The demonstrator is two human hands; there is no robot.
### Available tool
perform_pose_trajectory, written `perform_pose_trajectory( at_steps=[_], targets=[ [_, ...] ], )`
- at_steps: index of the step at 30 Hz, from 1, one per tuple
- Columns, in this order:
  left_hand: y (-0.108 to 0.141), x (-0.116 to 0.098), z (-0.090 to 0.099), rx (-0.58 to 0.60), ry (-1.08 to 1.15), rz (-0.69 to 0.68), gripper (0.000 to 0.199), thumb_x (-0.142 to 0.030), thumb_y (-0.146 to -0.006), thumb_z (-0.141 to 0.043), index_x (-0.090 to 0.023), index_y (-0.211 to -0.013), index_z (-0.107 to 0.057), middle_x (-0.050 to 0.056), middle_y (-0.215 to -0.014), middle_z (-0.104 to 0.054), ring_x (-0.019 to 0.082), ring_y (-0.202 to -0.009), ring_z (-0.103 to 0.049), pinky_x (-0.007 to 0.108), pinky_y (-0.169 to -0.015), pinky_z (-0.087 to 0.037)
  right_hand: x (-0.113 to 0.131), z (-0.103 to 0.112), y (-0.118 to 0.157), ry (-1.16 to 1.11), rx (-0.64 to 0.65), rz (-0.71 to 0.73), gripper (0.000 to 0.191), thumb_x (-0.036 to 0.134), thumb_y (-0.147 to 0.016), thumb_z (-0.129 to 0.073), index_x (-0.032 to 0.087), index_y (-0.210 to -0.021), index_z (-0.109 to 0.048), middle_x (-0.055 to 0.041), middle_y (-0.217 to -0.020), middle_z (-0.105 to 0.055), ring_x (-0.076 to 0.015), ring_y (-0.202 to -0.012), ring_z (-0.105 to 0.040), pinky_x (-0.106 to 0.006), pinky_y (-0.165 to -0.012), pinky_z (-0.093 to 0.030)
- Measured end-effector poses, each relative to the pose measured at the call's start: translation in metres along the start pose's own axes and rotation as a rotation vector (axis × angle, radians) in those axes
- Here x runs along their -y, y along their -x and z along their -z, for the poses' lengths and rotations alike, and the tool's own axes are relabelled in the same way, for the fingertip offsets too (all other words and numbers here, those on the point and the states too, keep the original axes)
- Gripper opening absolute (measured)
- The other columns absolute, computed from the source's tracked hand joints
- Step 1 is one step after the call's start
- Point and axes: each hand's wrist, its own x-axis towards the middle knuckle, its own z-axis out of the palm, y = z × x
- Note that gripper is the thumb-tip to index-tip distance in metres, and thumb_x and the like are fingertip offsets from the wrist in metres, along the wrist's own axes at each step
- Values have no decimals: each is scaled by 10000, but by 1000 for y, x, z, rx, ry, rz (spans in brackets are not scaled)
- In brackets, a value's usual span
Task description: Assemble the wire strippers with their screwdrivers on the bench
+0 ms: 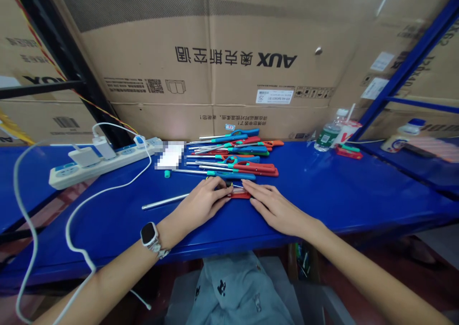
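Note:
A long-necked lighter lies at the front of the blue table, its metal tube (165, 201) jutting out left from under my left hand (211, 198). Between my hands shows the lighter's red body (239, 196), with pale inner parts visible. My left hand is closed on it, thumb and fingers near a small dark-and-yellow piece (228, 184) that I cannot make out. My right hand (276, 210) covers the right end of the body, fingers extended and thumb close against it. Just behind lies a pile of blue, red and orange lighters (247, 160) with metal tubes.
A white power strip (107, 164) with chargers and cables sits at left. Near the pile are a pixelated white card (170, 155) and a teal cap (167, 173). A water bottle (328, 136) and a cup (347, 133) stand at right, before large cardboard boxes (233, 85).

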Motion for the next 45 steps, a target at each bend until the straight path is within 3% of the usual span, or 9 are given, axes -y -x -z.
perform_pose_trajectory(
  at_steps=[5,8,11,17,19,22,29,41,45],
  targets=[
    [9,9,0,-15,36,-6,304,-271,-1049,-512,-209,-1284,-694,106,-1127,-626,249,-1037,-611,460,-915,-551,-17,3,-5,85,-143,15,316,258,-1037,-502,223,-1288,-689,-125,-1268,-685,-257,-1205,-610,-461,-1013,-481],
    [9,10,1,-29,39,-15,301,-272,-1046,-520,-203,-1274,-702,111,-1125,-630,250,-1025,-619,451,-891,-559,-23,6,-20,182,-153,40,198,250,-1010,-573,180,-1036,-756,-105,-1015,-702,-245,-994,-632,-422,-895,-491],
    [9,11,1,-45,23,-27,301,-278,-1045,-520,-203,-1268,-708,116,-1147,-643,256,-1029,-624,456,-888,-561,-27,8,-33,270,-143,27,165,203,-987,-600,171,-955,-758,-90,-941,-694,-248,-940,-622,-414,-855,-467],
    [9,11,1,-21,13,-18,293,-275,-1043,-525,-204,-1259,-711,110,-1149,-666,261,-1020,-622,467,-895,-550,-5,2,-28,259,-299,38,267,183,-972,-560,159,-1187,-716,-112,-1014,-671,-259,-967,-580,-410,-844,-451],
    [8,10,1,-4,21,-5,285,-274,-1041,-533,-219,-1256,-711,103,-1145,-666,258,-1025,-619,460,-902,-544,7,-2,-20,239,-262,119,277,243,-1004,-533,185,-1204,-716,-112,-1053,-662,-251,-974,-567,-402,-841,-442],
    [7,9,2,16,28,13,270,-273,-1038,-542,-226,-1243,-713,94,-1131,-671,255,-1028,-616,452,-910,-537,19,-6,-13,259,-167,127,300,316,-1029,-519,202,-1227,-714,-119,-1082,-644,-260,-1000,-556,-407,-829,-435],
    [9,9,0,-10,87,43,237,-268,-1020,-582,-207,-1214,-704,89,-1125,-688,245,-1025,-628,435,-941,-526,20,-7,-17,240,-149,109,322,327,-1021,-537,157,-1266,-661,-146,-1275,-637,-291,-1185,-540,-444,-950,-431],
    [-1,5,0,12,51,45,197,-262,-1019,-585,-203,-1174,-692,82,-1148,-673,253,-1080,-616,448,-954,-526,19,-10,-36,334,-250,72,218,293,-1006,-553,156,-952,-714,-118,-1031,-688,-276,-1024,-576,-426,-857,-427],
    [5,-2,11,-83,39,80,300,-337,-1007,-607,-206,-1275,-624,99,-1240,-654,272,-1157,-607,478,-984,-511,16,-10,-40,320,-268,73,201,312,-993,-575,171,-971,-717,-115,-1013,-676,-277,-997,-581,-423,-829,-440]
  ],
)
